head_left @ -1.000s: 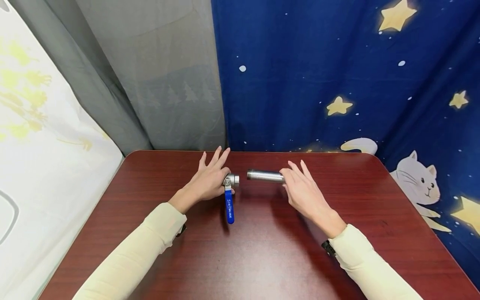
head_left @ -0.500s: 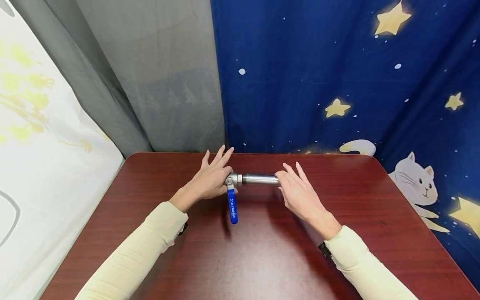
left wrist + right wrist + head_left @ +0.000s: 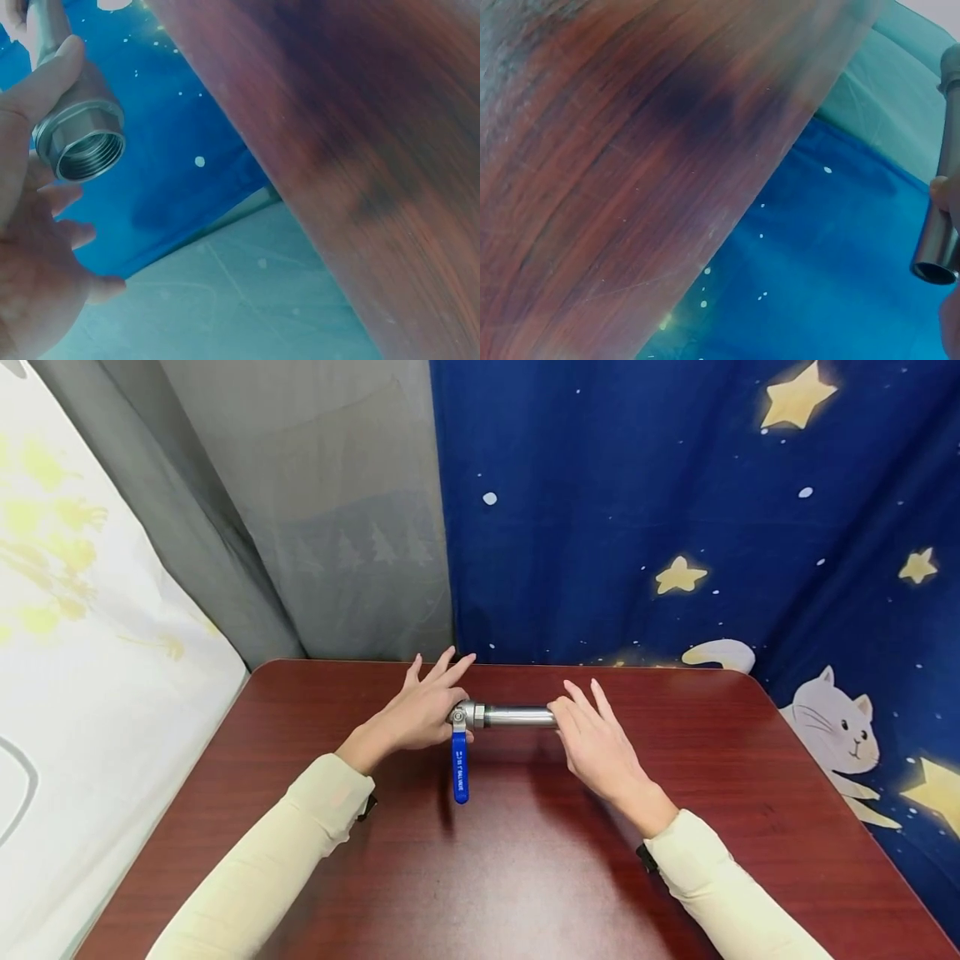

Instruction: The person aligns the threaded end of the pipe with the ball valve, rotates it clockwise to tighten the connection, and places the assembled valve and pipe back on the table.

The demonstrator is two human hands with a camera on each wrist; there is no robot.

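A steel ball valve (image 3: pixel 469 715) with a long blue lever handle (image 3: pixel 461 768) is pinched between the thumb and fingers of my left hand (image 3: pixel 422 712); the other fingers spread away. In the left wrist view, the free end of the valve (image 3: pixel 90 150) shows an inner thread. My right hand (image 3: pixel 600 747) grips the right end of a straight steel pipe (image 3: pixel 519 717). The pipe's left end meets the valve's hex end in line with it. How deep it sits inside cannot be told. From the right wrist, the hollow open end of the pipe (image 3: pixel 934 271) is visible.
Both hands are above a reddish-brown wooden table (image 3: pixel 510 877). Behind it hang a grey curtain (image 3: pixel 360 527) and a blue curtain (image 3: pixel 555 527) with stars. A white cloth (image 3: pixel 90 693) hangs at the left.
My right hand has brought the pipe leftward, closing the gap, so its end now meets the valve. My left hand still holds the valve and has shifted slightly right.
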